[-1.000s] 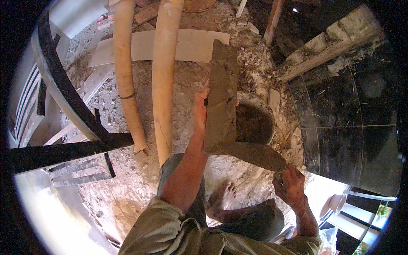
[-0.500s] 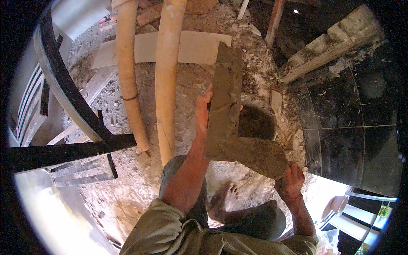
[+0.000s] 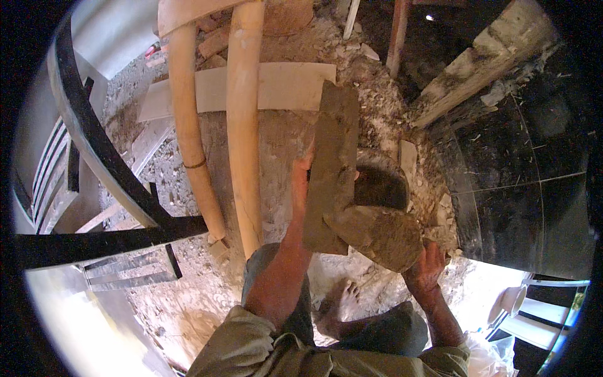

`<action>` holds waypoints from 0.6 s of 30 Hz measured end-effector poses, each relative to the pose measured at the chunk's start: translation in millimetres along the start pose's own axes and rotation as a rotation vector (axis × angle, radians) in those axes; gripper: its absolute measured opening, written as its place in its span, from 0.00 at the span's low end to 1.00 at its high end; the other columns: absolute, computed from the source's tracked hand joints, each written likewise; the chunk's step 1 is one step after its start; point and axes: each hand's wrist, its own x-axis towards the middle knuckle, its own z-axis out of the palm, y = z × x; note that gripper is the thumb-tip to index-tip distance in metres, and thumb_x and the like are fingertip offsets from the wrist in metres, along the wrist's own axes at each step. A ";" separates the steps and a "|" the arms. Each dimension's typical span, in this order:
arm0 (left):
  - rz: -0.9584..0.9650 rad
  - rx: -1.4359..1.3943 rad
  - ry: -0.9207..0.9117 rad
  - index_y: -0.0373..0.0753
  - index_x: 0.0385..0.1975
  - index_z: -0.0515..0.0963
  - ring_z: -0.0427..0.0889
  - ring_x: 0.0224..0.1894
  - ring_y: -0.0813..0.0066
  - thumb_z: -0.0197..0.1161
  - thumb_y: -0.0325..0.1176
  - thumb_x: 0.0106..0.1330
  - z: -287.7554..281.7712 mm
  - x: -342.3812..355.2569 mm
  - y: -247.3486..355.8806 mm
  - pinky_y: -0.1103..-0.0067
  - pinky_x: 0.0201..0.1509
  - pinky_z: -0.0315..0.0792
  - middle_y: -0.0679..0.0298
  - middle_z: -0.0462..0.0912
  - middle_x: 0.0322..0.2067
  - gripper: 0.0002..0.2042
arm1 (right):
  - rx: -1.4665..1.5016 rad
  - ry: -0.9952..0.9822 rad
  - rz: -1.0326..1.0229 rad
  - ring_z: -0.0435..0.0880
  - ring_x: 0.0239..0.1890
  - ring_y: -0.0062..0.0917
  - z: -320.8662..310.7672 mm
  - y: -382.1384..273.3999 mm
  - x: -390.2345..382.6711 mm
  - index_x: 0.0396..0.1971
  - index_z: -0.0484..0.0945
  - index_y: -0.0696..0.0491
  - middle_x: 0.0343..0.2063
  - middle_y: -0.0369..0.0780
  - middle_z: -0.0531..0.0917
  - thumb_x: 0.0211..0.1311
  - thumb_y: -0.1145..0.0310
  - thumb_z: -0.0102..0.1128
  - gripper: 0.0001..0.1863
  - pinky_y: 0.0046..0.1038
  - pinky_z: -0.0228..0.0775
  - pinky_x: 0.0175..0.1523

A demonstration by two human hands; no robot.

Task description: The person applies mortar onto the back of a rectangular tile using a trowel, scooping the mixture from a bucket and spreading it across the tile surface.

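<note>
My left hand [image 3: 301, 173] is closed round a long, flat plastering float [image 3: 331, 169], which stands lengthwise before me, coated with grey-brown wet mortar. Most of the grip is hidden behind the board, and a fingertip shows at its right edge. My right hand [image 3: 427, 267] is closed at the near end of a trowel [image 3: 383, 235], whose handle is mostly covered by the fingers. The mortar-smeared trowel blade lies against the lower right part of the float. Past the blade is a dark rounded shape [image 3: 380, 187]; I cannot tell whether it is a vessel.
Two thick wooden poles [image 3: 244, 125] rise left of the float, with a pale board [image 3: 289, 87] behind them. A black frame [image 3: 107, 235] stands at left. Black tiles [image 3: 502, 201] and a rough beam [image 3: 483, 60] lie at right. Rubble covers the floor; my bare foot [image 3: 342, 298] is below.
The view has tipped slightly, so the surroundings sit lower in the picture. The trowel blade has turned a little against the float, and my right hand has moved slightly forward. Both grips stay closed.
</note>
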 end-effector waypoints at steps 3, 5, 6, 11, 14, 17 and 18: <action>0.057 0.004 0.043 0.38 0.58 0.63 0.80 0.37 0.64 0.51 0.45 0.61 11.1 -5.0 -3.5 0.65 0.42 0.78 0.58 0.76 0.43 0.26 | 0.031 -0.032 0.071 0.75 0.35 0.44 5.0 1.5 1.3 0.38 0.71 0.59 0.38 0.49 0.73 0.40 0.72 0.55 0.20 0.44 0.66 0.37; 0.049 -0.006 0.022 0.39 0.58 0.63 0.79 0.39 0.63 0.51 0.45 0.61 12.3 -7.4 -6.7 0.65 0.43 0.78 0.58 0.75 0.43 0.26 | -0.005 -0.006 0.083 0.74 0.38 0.44 8.2 3.6 3.9 0.42 0.70 0.58 0.40 0.49 0.73 0.38 0.69 0.57 0.24 0.45 0.65 0.44; 0.048 -0.018 0.002 0.39 0.58 0.63 0.79 0.40 0.62 0.50 0.45 0.61 12.9 -7.5 -7.5 0.64 0.44 0.77 0.57 0.75 0.44 0.26 | -0.007 -0.005 0.088 0.74 0.38 0.44 11.1 8.0 3.2 0.42 0.70 0.58 0.40 0.49 0.73 0.38 0.69 0.57 0.24 0.45 0.65 0.44; 0.079 0.275 -0.019 0.38 0.58 0.62 0.78 0.43 0.62 0.50 0.45 0.61 11.7 -11.5 -5.5 0.63 0.46 0.76 0.56 0.74 0.46 0.26 | 0.001 0.017 0.012 0.72 0.31 0.46 11.8 7.9 8.7 0.45 0.69 0.59 0.33 0.49 0.70 0.45 0.64 0.63 0.26 0.43 0.63 0.30; 0.099 0.337 0.064 0.37 0.58 0.62 0.78 0.42 0.62 0.50 0.45 0.62 13.3 -10.5 -7.4 0.63 0.45 0.77 0.55 0.74 0.47 0.27 | 0.076 -0.003 0.096 0.73 0.40 0.44 15.9 5.2 -5.1 0.45 0.69 0.58 0.39 0.48 0.72 0.38 0.64 0.63 0.29 0.48 0.63 0.46; 0.057 0.053 0.044 0.36 0.59 0.61 0.79 0.41 0.61 0.49 0.44 0.62 11.2 -10.3 -10.0 0.63 0.45 0.77 0.55 0.75 0.47 0.27 | 0.058 -0.015 0.090 0.72 0.39 0.44 16.5 5.2 -6.3 0.47 0.69 0.57 0.38 0.48 0.72 0.38 0.66 0.62 0.30 0.47 0.64 0.42; 0.058 -0.009 0.005 0.36 0.60 0.61 0.79 0.40 0.61 0.49 0.44 0.62 10.1 -10.5 -10.3 0.63 0.45 0.77 0.54 0.75 0.47 0.27 | 0.061 -0.016 0.090 0.72 0.39 0.44 18.1 4.9 -6.1 0.47 0.69 0.57 0.38 0.48 0.72 0.38 0.66 0.62 0.30 0.47 0.64 0.42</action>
